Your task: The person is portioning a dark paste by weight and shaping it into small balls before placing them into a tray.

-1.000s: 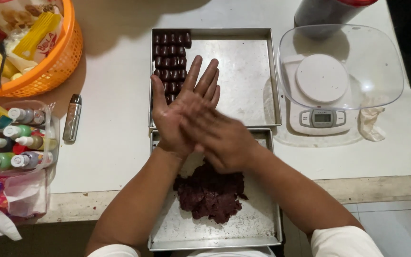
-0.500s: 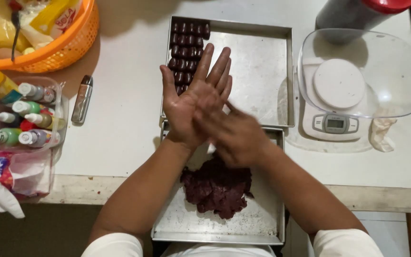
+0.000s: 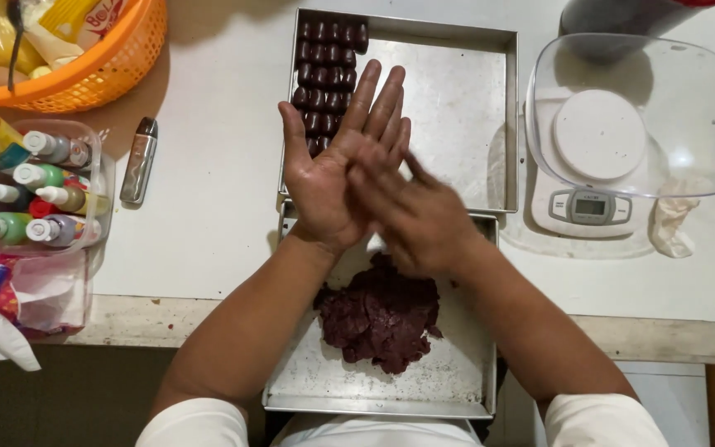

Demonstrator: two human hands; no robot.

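Head view, looking straight down: left hand (image 3: 333,170) open, palm up, fingers spread toward twelve o'clock; right hand (image 3: 411,217) laid palm down across it from four o'clock, blurred, the two pressed together flat. Whatever sits between the palms: hidden, cannot tell. Directly below the hands, at six o'clock, a lump of dark reddish-brown dough (image 3: 381,314) resting in the near metal tray (image 3: 457,389), which overhangs the edge of the white table (image 3: 208,240). At twelve o'clock, a second metal tray (image 3: 465,108), touching the near one, with rows of small dark rolled pieces (image 3: 328,62) packed in its upper-left corner, partly covered by the left fingers. At two to three o'clock, a white kitchen scale (image 3: 593,182) under a clear bowl (image 3: 705,99). At ten o'clock, an orange basket (image 3: 101,74); at nine o'clock, a clear tub of small colouring bottles (image 3: 39,199), with a slim metallic lighter-shaped object (image 3: 139,161) lying just beside it.
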